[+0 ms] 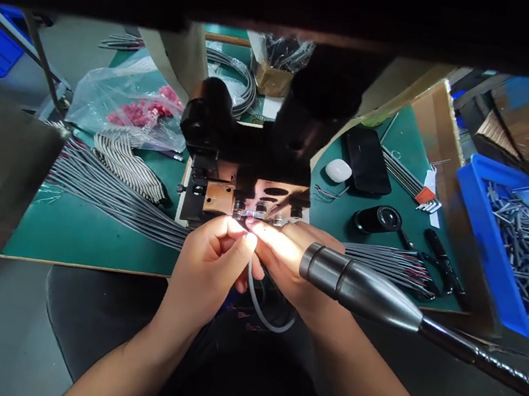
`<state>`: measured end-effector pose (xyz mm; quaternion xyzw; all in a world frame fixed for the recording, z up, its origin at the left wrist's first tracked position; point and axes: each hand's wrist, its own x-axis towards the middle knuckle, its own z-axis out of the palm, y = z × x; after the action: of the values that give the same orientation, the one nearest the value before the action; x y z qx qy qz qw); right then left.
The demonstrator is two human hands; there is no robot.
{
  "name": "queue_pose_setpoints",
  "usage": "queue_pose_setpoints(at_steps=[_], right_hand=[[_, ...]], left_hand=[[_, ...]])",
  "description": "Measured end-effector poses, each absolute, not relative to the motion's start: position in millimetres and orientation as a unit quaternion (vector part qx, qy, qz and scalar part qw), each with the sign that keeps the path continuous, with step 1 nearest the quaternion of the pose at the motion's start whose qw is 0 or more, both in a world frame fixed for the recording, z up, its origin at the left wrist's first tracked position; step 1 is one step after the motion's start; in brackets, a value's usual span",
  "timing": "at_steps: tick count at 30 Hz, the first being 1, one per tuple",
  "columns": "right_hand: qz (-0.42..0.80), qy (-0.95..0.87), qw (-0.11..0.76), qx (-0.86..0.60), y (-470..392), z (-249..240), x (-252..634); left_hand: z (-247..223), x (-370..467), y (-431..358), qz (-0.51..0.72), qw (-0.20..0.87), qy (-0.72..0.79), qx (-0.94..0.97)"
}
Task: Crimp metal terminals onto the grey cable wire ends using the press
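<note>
My left hand [213, 264] is closed, thumb and forefinger pinched on a grey cable [257, 305] that hangs in a loop below. Close against it, my right hand [303, 272] is also closed, with its fingertips at the cable's end. Thin coloured wires [252, 213] show just beyond the fingertips, at the front edge of a dark bench machine [253, 142] with a shiny metal plate [218, 197]. The fingers hide much of the cable's end. A silver gooseneck lamp [361, 285] passes over my right hand and lights the fingertips brightly.
Bundled grey cables [113, 190] lie left on the green tabletop [79, 245], below a clear bag of pink parts [148, 107]. More cables [385, 264] lie right, near a black cylinder [377, 219], hex keys [410, 175] and a blue bin [493, 256] of grey pieces.
</note>
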<state>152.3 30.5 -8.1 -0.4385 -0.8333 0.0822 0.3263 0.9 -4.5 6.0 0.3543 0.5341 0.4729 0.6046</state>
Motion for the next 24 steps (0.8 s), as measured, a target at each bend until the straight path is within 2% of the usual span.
queue_pose_setpoints(at_steps=[9,15,24], right_hand=[[0.113,-0.83,0.341,-0.426,31.6,-8.5,151.8],[0.189,-0.828,0.306,-0.43,24.4,-14.4,158.7],[0.197,-0.817,0.303,-0.45,18.9,-12.2,160.8]], left_hand=[[1.6,2.3,-2.3,0.495,0.602,0.524,0.344],[-0.5,3.2,-0.3,0.507,0.609,0.515,0.326],[-4.8,6.0,0.9,0.506,0.63,0.506,0.303]])
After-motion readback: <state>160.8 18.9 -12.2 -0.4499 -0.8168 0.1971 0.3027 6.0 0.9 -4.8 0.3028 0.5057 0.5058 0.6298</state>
